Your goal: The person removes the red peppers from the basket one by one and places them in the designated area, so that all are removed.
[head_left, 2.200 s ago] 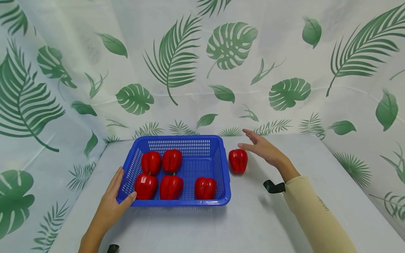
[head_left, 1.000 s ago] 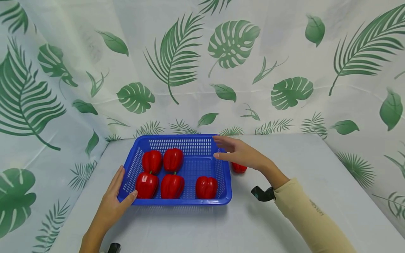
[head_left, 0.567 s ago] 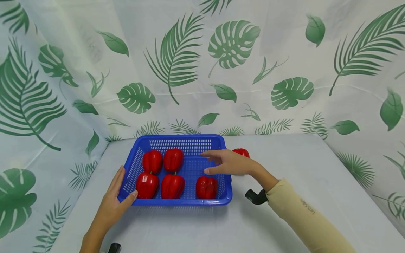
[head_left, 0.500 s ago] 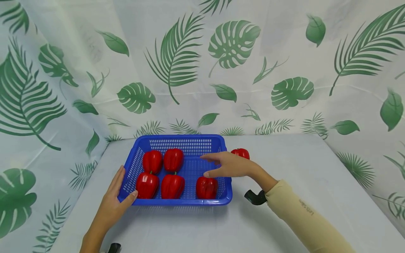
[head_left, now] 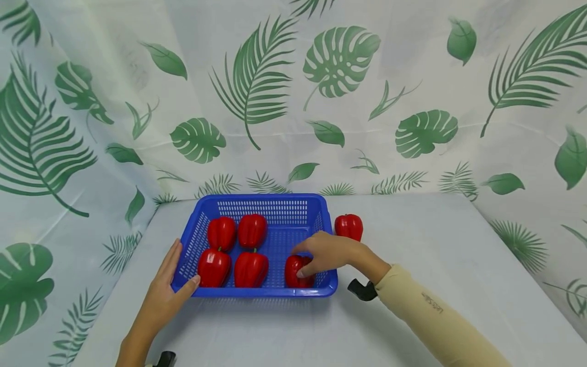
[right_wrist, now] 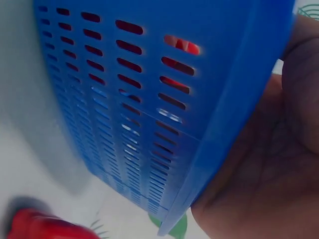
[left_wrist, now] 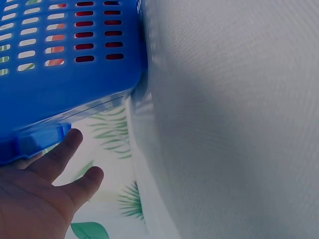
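Observation:
A blue perforated basket stands on the table with several red bell peppers in it. My right hand reaches over its right rim and grips the bell pepper in the front right corner, thumb in front and fingers behind; part of that pepper is hidden under the hand. My left hand rests against the basket's left front corner, its fingers extended along the left side. In the left wrist view, fingers of that hand lie straight beside the rim.
Another bell pepper lies on the white table just outside the basket's right side. Two pairs of peppers fill the basket's left half, such as a front one. A leaf-print curtain hangs behind.
My right hand has moved from above the outside pepper leftward and down into the basket, where it now grips the front right pepper. The outside pepper and left hand have stayed in place.

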`<state>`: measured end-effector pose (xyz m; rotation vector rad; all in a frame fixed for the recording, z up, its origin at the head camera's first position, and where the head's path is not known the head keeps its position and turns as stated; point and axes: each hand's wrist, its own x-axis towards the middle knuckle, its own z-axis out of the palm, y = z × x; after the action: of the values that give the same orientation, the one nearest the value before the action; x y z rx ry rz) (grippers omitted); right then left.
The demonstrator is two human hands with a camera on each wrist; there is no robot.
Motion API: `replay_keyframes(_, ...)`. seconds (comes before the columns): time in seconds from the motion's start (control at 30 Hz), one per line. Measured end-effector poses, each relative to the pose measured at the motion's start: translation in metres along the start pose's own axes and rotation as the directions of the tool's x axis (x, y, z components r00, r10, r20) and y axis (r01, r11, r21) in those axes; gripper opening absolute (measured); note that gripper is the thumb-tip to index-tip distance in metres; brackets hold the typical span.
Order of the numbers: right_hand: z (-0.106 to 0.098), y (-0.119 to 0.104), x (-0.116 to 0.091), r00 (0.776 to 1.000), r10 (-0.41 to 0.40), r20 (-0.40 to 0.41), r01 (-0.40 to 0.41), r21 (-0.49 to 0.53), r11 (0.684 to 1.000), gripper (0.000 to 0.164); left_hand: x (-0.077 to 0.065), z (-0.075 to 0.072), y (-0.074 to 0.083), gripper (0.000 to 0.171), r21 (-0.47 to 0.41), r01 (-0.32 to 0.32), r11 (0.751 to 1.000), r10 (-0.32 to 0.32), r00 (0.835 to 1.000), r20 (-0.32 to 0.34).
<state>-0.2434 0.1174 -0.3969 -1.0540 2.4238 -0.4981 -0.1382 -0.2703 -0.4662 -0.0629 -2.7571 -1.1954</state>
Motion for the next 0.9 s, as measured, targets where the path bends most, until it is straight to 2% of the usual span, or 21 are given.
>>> replay_keyframes(0.3,0.001,-0.005,0.002,0.999,-0.027,0.026,0.029,-0.076,0.997,0.055,0.001,0.0,0.0,0.095,-0.001,-0.038,0.999,0.038,0.999,-0.017)
replay_keyframes(0.67,0.008,-0.006,0.004,0.999,-0.037,-0.032,0.032,-0.118,0.992,0.052,0.001,0.003,0.0,0.094,0.004,-0.014,1.0,0.014,1.0,-0.021)
replay_keyframes(0.9,0.015,-0.007,0.006,0.996,-0.041,-0.083,0.032,-0.1,0.995,0.051,0.0,0.003,0.0,0.094,0.001,-0.018,1.0,0.018,1.0,-0.024)
